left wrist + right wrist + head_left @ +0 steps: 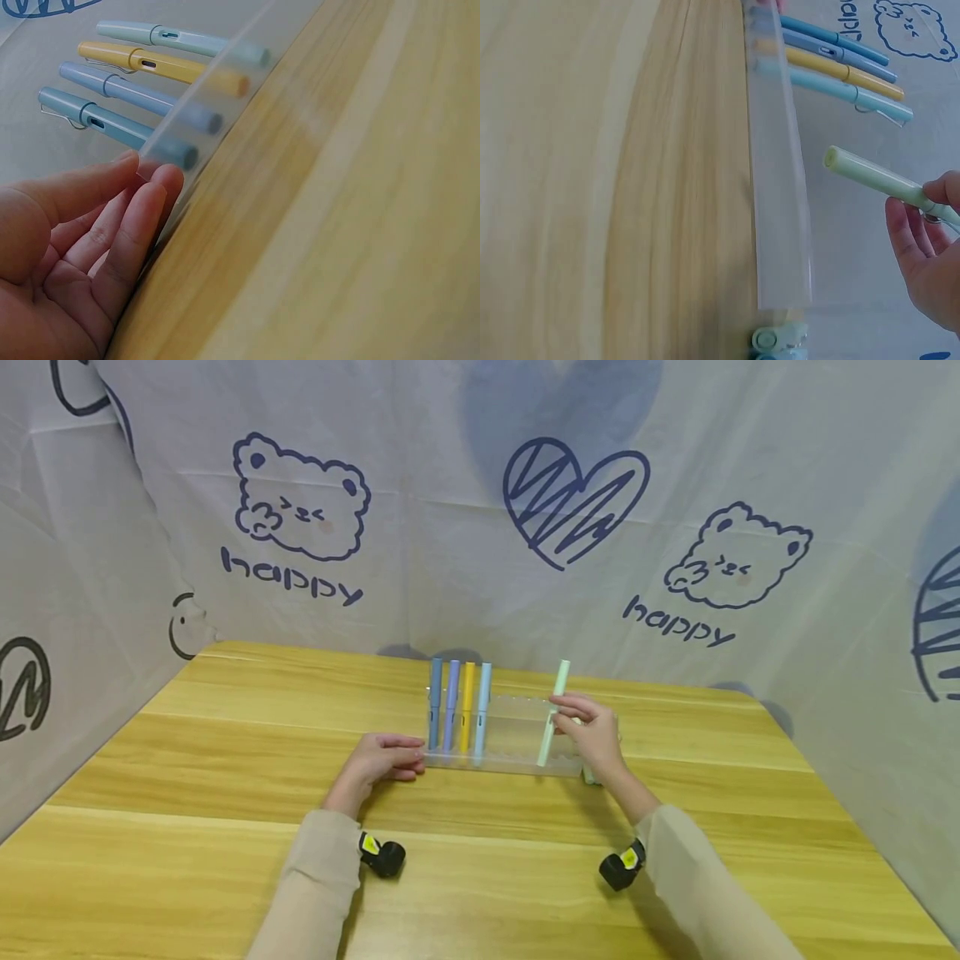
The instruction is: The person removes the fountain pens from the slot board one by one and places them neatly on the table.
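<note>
A clear pen rack stands on the table. Upright in its left part are a dark blue pen, a purple pen, a yellow pen and a light blue pen. My left hand pinches the rack's left end; in the left wrist view the thumb and fingers meet at its corner. My right hand pinches a pale green pen near its clip, slightly tilted. In the right wrist view its lower end hangs apart from the rack's front wall.
Just beyond the rack's right end lie more pens, partly cut off in the right wrist view. The wooden table extends in front. A printed cloth hangs behind it and at the sides.
</note>
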Action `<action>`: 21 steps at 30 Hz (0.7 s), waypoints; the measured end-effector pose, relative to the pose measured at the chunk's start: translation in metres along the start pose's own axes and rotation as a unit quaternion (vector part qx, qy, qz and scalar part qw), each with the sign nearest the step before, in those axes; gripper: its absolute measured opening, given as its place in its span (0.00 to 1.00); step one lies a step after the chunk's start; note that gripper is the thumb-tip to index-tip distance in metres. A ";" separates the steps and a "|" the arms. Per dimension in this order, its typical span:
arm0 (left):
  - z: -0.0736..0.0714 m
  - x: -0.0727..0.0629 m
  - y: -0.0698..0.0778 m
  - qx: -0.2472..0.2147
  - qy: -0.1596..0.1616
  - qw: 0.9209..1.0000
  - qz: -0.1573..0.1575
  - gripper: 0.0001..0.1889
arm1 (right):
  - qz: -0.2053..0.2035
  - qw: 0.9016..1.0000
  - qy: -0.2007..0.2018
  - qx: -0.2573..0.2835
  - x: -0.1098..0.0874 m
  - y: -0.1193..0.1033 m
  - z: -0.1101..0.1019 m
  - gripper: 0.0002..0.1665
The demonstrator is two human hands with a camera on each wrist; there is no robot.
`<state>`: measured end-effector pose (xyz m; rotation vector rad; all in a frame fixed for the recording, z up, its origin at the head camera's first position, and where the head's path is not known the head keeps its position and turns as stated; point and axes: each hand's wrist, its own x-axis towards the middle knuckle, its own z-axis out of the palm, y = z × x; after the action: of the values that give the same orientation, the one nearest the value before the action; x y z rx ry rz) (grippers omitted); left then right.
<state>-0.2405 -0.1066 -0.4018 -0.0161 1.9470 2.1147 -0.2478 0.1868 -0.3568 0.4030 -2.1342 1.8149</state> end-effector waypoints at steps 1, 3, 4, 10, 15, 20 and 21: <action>0.000 0.000 0.000 0.000 0.000 1.000 0.000 0.18 | 0.007 1.000 0.000 0.000 0.000 0.000 -0.002 0.14; 0.000 0.000 0.000 -0.001 0.001 1.000 -0.001 0.18 | 0.018 1.000 0.003 0.000 0.000 0.001 -0.005 0.14; 0.000 0.000 0.000 0.000 0.001 1.000 -0.001 0.18 | 0.022 1.000 0.002 -0.001 0.000 0.001 -0.007 0.14; 0.000 -0.001 0.001 0.004 0.001 1.000 -0.003 0.18 | 0.024 0.999 -0.001 -0.035 -0.001 0.003 -0.019 0.14; 0.000 -0.001 0.001 0.003 0.002 1.000 -0.002 0.18 | 0.026 0.998 0.004 -0.053 -0.003 0.002 -0.029 0.15; 0.000 -0.001 0.001 0.003 -0.001 1.000 0.001 0.18 | 0.030 0.998 0.013 -0.059 -0.004 0.006 -0.039 0.15; 0.000 -0.001 0.001 0.004 -0.001 1.000 0.000 0.18 | 0.033 0.998 0.014 -0.060 -0.005 0.006 -0.041 0.15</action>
<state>-0.2399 -0.1065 -0.4008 -0.0114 1.9550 2.1059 -0.2439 0.2281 -0.3579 0.2804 -2.2466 1.7057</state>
